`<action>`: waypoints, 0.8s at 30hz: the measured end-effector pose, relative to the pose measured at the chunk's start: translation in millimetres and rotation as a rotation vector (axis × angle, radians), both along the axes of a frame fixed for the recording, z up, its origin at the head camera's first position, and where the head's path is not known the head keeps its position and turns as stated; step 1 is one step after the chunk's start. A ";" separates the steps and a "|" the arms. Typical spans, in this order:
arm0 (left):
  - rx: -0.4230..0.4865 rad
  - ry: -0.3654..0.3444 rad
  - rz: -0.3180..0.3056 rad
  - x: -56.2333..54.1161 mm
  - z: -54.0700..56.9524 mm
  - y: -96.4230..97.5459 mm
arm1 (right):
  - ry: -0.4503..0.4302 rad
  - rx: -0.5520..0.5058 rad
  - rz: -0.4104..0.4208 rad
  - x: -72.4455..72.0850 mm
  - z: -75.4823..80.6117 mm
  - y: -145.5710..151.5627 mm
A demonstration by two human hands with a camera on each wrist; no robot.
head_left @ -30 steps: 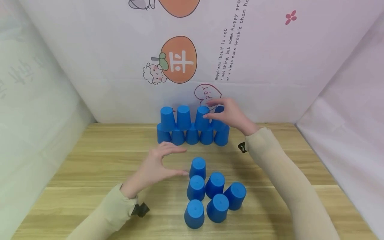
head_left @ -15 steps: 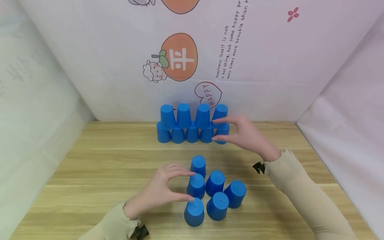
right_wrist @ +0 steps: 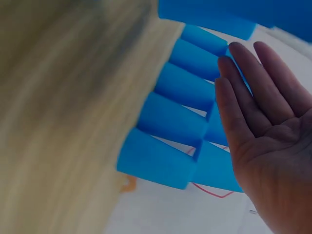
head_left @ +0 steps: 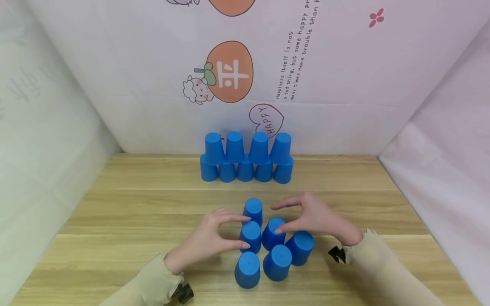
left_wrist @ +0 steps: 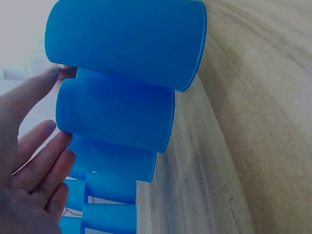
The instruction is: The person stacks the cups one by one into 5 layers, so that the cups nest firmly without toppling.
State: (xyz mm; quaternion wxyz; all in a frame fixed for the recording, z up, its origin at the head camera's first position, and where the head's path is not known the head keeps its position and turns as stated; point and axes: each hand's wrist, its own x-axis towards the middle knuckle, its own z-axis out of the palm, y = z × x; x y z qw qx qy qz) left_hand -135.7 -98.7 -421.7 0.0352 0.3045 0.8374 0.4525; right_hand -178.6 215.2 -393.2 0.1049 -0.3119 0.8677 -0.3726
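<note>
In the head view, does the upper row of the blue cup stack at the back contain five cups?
No, the upper row of blue cups counts four, and the lower row counts five.

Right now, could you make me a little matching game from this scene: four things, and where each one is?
1. left hand
2. upper stacked cups
3. lower stacked cups
4. heart

A. standing directly on the table
B. printed on the back wall
C. by the front cups
D. one level above the table

Pairs: 1-C, 2-D, 3-A, 4-B
</note>
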 end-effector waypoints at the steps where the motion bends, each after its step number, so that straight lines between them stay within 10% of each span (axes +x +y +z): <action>1: -0.003 -0.005 -0.001 -0.9 -0.4 0.3 | -0.018 -0.007 0.005 1.2 -2.2 0.3; 24: 0.001 -0.169 -0.072 -13.4 -7.5 8.2 | -0.085 -0.052 0.023 8.6 -13.6 2.2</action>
